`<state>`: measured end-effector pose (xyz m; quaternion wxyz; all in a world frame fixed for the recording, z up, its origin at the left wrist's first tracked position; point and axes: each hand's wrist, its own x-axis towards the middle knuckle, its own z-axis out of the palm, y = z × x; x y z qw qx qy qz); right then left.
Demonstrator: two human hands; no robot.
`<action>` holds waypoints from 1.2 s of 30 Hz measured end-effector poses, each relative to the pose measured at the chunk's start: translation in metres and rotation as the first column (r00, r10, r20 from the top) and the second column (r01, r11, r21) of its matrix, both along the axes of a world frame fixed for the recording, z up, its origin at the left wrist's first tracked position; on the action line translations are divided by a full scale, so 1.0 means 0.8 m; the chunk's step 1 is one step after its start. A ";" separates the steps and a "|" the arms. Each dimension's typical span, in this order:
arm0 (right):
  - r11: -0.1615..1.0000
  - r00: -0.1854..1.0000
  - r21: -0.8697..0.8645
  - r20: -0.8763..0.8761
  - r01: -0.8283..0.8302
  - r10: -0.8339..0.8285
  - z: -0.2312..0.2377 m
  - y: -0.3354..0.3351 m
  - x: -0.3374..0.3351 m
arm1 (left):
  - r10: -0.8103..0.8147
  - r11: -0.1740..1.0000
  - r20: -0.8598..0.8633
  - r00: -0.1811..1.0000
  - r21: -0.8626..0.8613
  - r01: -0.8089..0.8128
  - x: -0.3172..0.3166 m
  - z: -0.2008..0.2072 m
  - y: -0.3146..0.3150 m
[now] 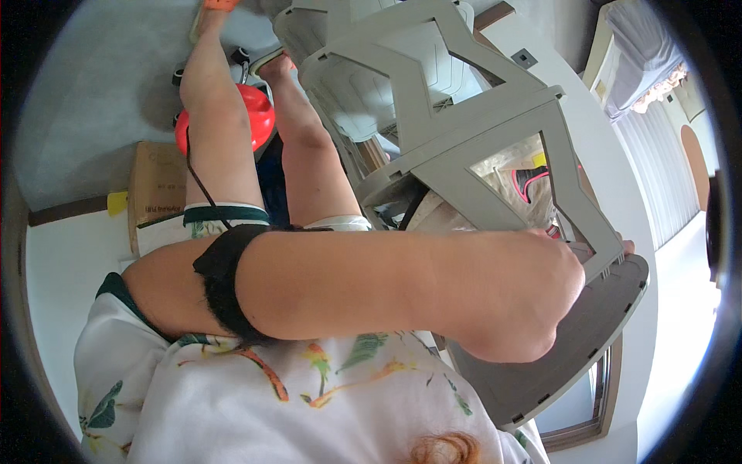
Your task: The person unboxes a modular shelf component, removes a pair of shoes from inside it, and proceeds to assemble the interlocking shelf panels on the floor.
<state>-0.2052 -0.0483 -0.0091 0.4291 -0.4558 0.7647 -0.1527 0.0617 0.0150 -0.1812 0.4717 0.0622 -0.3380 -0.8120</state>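
My left forearm crosses from the left, and my left hand (533, 298) is bent into a closed grip against a grey plastic side frame (580, 209). Its fingers are mostly hidden behind the wrist and knuckles. Below the hand lies a curved grey plastic shelf panel (533, 379), meeting the frame at its corner. A bit of skin, perhaps a fingertip of my right hand (628, 247), shows past that corner; the rest of that hand is hidden. The frame belongs to a tiered grey shelf rack (433, 85) with angular cut-outs.
Beside my legs are a red round stool (256, 116) with black casters and a cardboard box (158, 182). Through the frame's opening show bagged items and a black-and-pink object (530, 184). A bed (638, 58) stands at the upper right, and a brown-framed panel (603, 394) at the lower right.
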 end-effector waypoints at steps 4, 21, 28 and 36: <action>0.999 0.989 0.018 0.141 -0.045 0.042 -0.005 -0.011 -0.006 | -0.121 0.992 0.005 0.993 0.030 0.120 0.001 0.002 0.001; 0.890 0.993 -0.445 0.007 -0.103 0.119 -0.024 -0.013 -0.020 | -0.221 0.962 0.106 0.969 0.186 0.199 0.010 0.035 -0.002; 0.951 0.981 -0.242 -0.024 -0.193 0.193 -0.027 -0.004 -0.030 | -0.217 0.956 -0.008 0.976 0.201 0.214 0.014 0.020 -0.003; 0.891 0.821 -0.179 -0.496 -0.416 0.284 -0.042 0.004 -0.004 | -0.314 0.937 -0.064 0.947 0.142 0.320 0.020 0.013 -0.016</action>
